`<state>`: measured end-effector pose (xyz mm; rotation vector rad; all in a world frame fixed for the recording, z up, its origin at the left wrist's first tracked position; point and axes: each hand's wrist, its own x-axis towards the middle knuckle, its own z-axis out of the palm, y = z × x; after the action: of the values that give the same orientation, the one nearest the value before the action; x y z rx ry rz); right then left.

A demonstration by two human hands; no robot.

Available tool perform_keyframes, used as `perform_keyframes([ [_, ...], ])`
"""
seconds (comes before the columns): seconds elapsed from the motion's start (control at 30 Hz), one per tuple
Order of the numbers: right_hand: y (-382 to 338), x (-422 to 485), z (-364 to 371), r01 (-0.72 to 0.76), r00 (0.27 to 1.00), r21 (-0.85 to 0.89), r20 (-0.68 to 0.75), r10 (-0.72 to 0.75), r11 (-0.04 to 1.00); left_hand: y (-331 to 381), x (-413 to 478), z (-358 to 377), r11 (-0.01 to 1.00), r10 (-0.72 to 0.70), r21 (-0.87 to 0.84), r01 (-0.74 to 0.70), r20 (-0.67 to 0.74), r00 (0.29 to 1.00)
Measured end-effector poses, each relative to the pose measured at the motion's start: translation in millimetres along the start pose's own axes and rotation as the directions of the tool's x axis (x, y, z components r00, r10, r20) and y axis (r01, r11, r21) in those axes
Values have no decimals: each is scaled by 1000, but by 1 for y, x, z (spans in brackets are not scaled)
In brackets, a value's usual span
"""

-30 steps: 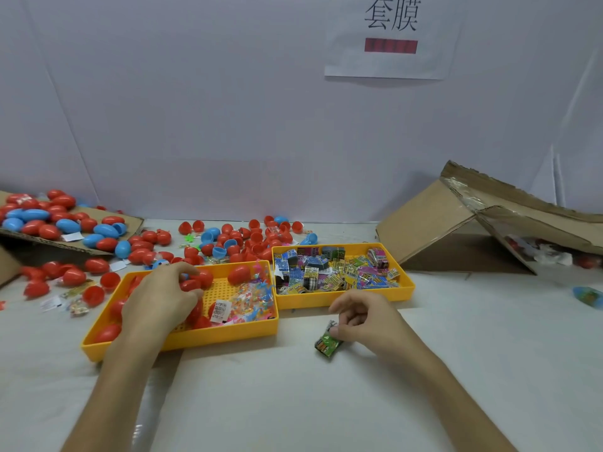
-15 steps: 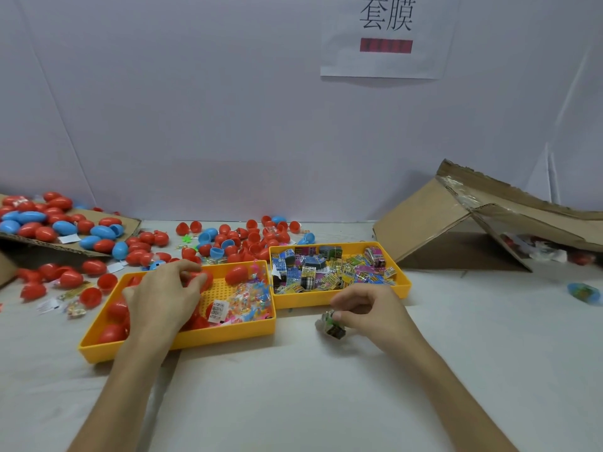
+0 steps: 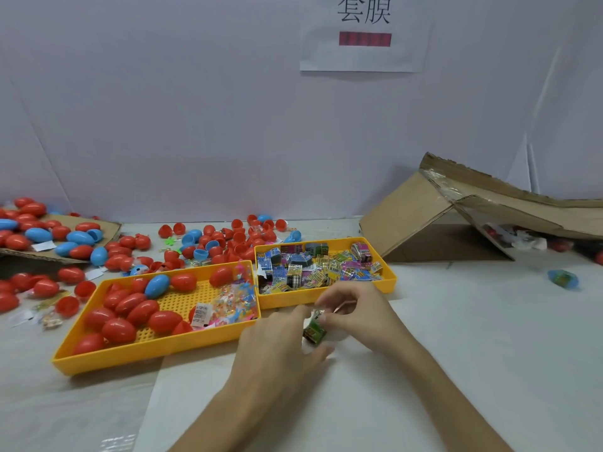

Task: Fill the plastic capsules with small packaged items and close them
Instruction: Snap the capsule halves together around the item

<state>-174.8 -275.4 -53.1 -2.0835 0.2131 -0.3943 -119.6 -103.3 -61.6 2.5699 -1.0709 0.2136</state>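
Note:
My right hand (image 3: 355,314) pinches a small green packet (image 3: 315,332) just in front of the two yellow trays. My left hand (image 3: 277,350) has come in from the left, and its thumb and fingers close around the same packet; motion blur hides anything else in it. The left yellow tray (image 3: 146,353) holds several red capsules (image 3: 130,305), one blue capsule (image 3: 156,285) and clear bags of small toys (image 3: 235,298). The right yellow tray (image 3: 326,300) is filled with colourful small packets (image 3: 310,265).
Loose red and blue capsules (image 3: 228,239) lie behind the trays and over a flat cardboard sheet (image 3: 107,226) at far left. A collapsed cardboard box (image 3: 424,223) stands at back right, with a filled blue capsule (image 3: 563,278) in front of it. A white wall with a paper sign (image 3: 363,57) closes the back.
My left hand left the capsule tray and moved right to meet my right hand. My right hand lifted the green packet slightly and turned it.

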Motion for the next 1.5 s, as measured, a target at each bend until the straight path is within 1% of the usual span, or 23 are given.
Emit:
perform_keyframes([
  [0.03, -1, 0, 0, 4, 1000, 5, 16, -4, 1000, 0, 0, 3, 998, -39, 45, 39, 2, 999],
  [0.1, -2, 0, 2, 3, 999, 11, 33, -4, 1000, 0, 1, 7, 993, -73, 92, 73, -6, 997],
  [0.27, 0, 0, 0, -30, 998, -34, -57, 28, 999, -1, 2, 6, 995, -81, 64, 81, -6, 997],
  [0.37, 3, 1, -2, -23, 997, -77, -75, 18, 997, 0, 2, 7, 994, -101, 46, 100, 8, 995],
  [0.43, 5, 2, -6, -22, 992, -126, -127, 6, 992, 0, 3, 8, 993, -113, 37, 113, 14, 993],
  [0.5, 8, 3, -14, -37, 974, -137, -226, 5, 990, -2, 4, 8, 993, -117, 19, 117, 18, 993],
  [0.57, 9, 2, -24, -35, 960, -44, -281, 21, 998, -5, 3, 6, 993, -114, -31, 115, 21, 993],
  [0.6, 9, 1, -28, -19, 963, 27, -269, 26, 999, -6, 1, 5, 992, -108, -67, 109, 29, 994],
  [0.67, 3, -1, -31, 23, 982, 195, -186, 14, 980, -9, 0, 0, 975, -91, -201, 97, 36, 995],
  [0.7, -1, -2, -30, 38, 992, 286, -128, -1, 957, -10, 1, -4, 948, -95, -302, 99, 27, 995],
  [0.73, -4, -3, -29, 43, 998, 366, -67, -20, 930, -11, 4, -7, 897, -106, -431, 104, 20, 994],
  [0.8, -9, -4, -26, 40, 997, 455, 44, -67, 890, -12, 10, -13, 713, -88, -693, 106, 61, 994],
  [0.83, -11, -5, -25, 40, 992, 466, 84, -90, 884, -13, 11, -16, 622, -50, -775, 110, 101, 994],
  [0.87, -12, -6, -24, 43, 987, 465, 115, -109, 884, -13, 12, -19, 560, -14, -819, 125, 141, 990],
  [0.93, -14, -8, -21, 53, 980, 449, 149, -133, 892, -14, 11, -23, 515, 31, -843, 155, 200, 979],
  [1.0, -16, -8, -18, 70, 981, 436, 135, -142, 897, -15, 10, -22, 475, 28, -859, 188, 229, 973],
  [1.07, -18, -7, -15, 88, 988, 407, 77, -130, 909, -14, 10, -21, 413, -21, -885, 217, 229, 973],
  [1.13, -20, -6, -12, 64, 996, 398, 34, -85, 915, -14, 11, -19, 339, -98, -912, 231, 210, 973],
  [1.23, -19, -7, -7, 19, 997, 399, 65, -49, 917, -12, 10, -17, 241, -164, -945, 219, 183, 969],
  [1.33, -18, -8, -2, 10, 994, 406, 95, -53, 914, -10, 9, -16, 221, -183, -954, 201, 162, 970],
  [1.5, -19, -7, -2, -17, 997, 500, 79, -26, 866, -10, 9, -17, 192, -188, -957, 217, 181, 965],
])
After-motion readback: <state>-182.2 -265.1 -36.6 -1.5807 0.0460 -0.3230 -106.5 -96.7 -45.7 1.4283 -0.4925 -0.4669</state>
